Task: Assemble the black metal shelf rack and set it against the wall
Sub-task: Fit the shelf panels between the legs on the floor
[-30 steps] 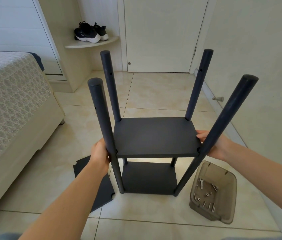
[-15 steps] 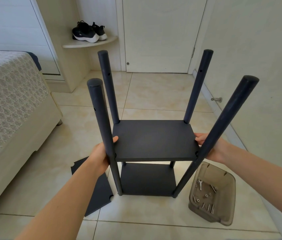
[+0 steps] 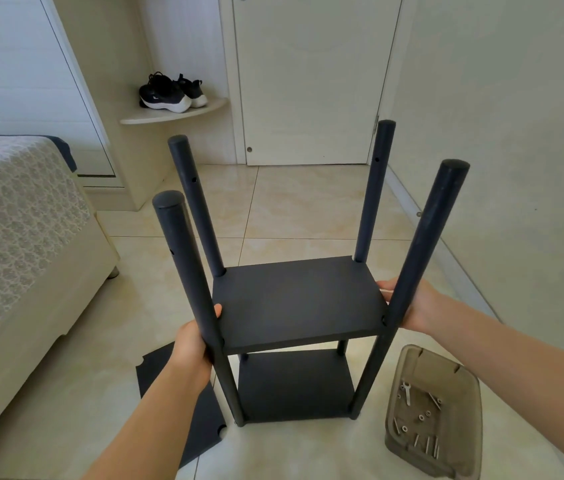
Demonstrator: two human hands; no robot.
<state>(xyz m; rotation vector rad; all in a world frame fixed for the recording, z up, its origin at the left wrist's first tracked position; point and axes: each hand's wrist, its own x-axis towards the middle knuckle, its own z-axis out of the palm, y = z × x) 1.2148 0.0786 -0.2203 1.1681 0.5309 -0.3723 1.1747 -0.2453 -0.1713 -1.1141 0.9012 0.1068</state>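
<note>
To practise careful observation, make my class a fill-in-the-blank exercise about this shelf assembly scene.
The rack has ___ upright posts. The left hand and right hand hold its ___ shelf. A loose panel lies on the floor to the rack's ___. A pair of ___ sits on the corner ledge.
Missing words: four; upper; left; shoes.

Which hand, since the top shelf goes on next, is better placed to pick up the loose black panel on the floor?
Left. The left hand holds the rack on the side where the loose panel lies; the right hand holds the opposite side, the rack in between.
</note>
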